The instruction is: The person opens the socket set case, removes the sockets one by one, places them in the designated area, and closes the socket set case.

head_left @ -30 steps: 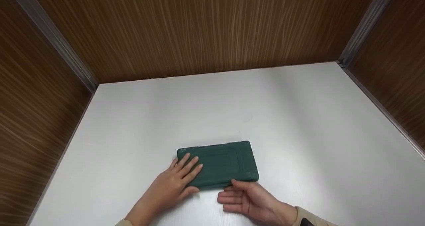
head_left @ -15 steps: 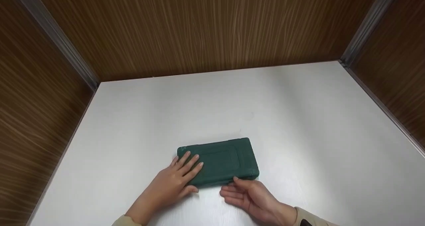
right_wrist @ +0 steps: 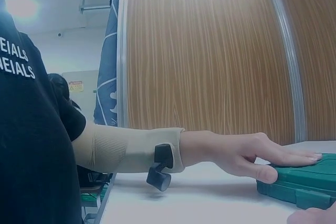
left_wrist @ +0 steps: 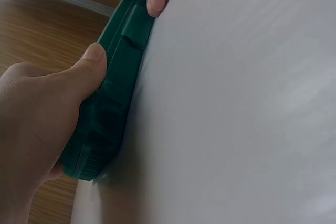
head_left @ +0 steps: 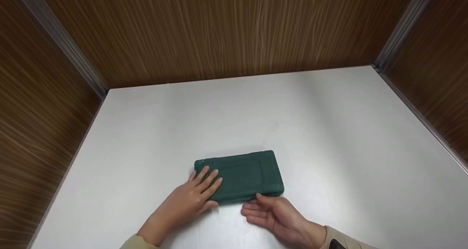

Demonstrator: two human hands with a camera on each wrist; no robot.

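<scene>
Left hand, fingers straight and pressed flat, pins the flat dark-green plastic case; right hand, fingers loosely curled, thumb touching the near edge. A careless lift may slide the case.

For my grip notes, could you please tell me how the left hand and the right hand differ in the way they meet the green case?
The left hand lies flat, fingers straight on top of the green case, thumb against its near edge; the right hand lies palm-up on the white table, loosely curled, only its thumb at that edge. Both touch the case; neither lifts it.
</scene>
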